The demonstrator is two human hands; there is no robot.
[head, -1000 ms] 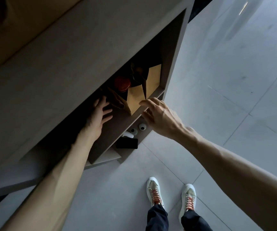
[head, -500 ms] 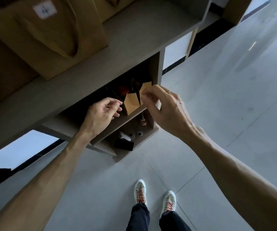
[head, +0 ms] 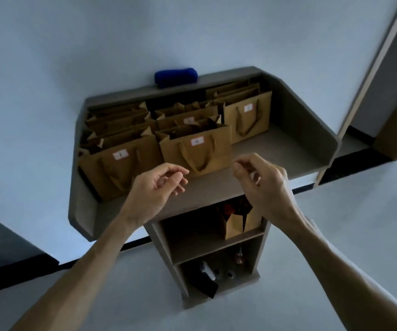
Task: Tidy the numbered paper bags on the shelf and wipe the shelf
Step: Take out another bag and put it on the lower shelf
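**Both hands empty above the front edge of the shelf**

Both hands hang over the front part of the shelf and hold nothing. On the left side, the left hand has its fingers loosely curled, with the thumb near the fingertips, and nothing is between them. It is just in front of the left bag, which stands at the left end of the shelf and carries a small white label. Behind this bag more brown paper bags stand in a row toward the back wall of the shelf.

In the middle stands the middle bag, also with a white label and two handles that hang down on its front. Other bags stand close behind it. To the right and further back is the right bag, with its own label; the figures on the labels are too small to read.

On the right side, the right hand is also relaxed, fingers bent, not touching any bag.

A blue cloth lies on the top of the back wall of the shelf. Under the shelf, an open lower compartment holds one more paper bag, and below it some small objects lie in shadow.
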